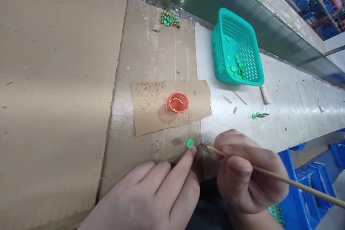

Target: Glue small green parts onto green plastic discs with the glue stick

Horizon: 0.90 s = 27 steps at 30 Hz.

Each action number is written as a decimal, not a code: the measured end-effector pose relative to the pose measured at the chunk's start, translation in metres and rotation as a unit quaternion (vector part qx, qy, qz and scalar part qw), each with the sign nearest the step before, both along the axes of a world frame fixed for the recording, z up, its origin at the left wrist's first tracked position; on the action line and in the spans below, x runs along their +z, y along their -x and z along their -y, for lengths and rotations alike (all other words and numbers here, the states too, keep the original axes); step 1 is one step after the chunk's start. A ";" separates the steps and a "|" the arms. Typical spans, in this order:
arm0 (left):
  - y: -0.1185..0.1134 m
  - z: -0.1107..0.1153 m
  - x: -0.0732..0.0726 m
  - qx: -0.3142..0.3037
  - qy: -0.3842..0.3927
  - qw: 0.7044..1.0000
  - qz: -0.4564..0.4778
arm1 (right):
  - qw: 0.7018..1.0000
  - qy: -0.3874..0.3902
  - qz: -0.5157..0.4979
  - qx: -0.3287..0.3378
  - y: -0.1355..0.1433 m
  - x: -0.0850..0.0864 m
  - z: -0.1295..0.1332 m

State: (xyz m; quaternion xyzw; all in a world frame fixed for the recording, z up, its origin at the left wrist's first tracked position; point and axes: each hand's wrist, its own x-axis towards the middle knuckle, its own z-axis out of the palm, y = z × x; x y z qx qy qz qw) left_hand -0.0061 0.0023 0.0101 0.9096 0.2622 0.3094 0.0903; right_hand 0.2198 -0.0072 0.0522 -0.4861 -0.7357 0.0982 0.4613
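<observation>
A small green button-like disc (190, 143) lies on the cardboard near the front edge. The index fingertip of my left hand (164, 194) touches its lower edge, while the other fingers are curled. My right hand (248, 172) pinches a thin wooden brush (269, 173), its dark tip just right of the disc and apart from it. Beyond them, a small red cup (178, 102) with clear liquid stands on a loose cardboard piece (151, 115) sprinkled with tiny specks.
A green basket (218, 55) holding several green discs stands at the back right. Small green and gold parts (169, 18) are piled at the back. A thin stick (237, 94), a short pale piece (265, 95) and green-headed parts (260, 115) lie on the right. Blue bins (314, 183) are below.
</observation>
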 end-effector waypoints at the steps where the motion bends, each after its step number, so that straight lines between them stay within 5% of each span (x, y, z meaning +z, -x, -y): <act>1: 0.000 0.001 -0.001 0.003 -0.004 1.000 0.000 | 0.999 -0.018 -0.018 -0.019 0.002 0.004 -0.006; 6: -0.001 0.001 -0.006 0.024 -0.055 0.998 0.011 | 0.995 -0.070 -0.060 -0.044 0.016 0.016 -0.046; 10: -0.004 -0.002 -0.005 0.030 -0.051 0.998 0.006 | 0.997 -0.022 -0.058 -0.042 0.023 0.010 -0.069; 27: -0.005 -0.001 -0.010 0.041 -0.044 0.998 0.028 | 0.998 0.010 -0.031 -0.057 0.029 -0.003 -0.076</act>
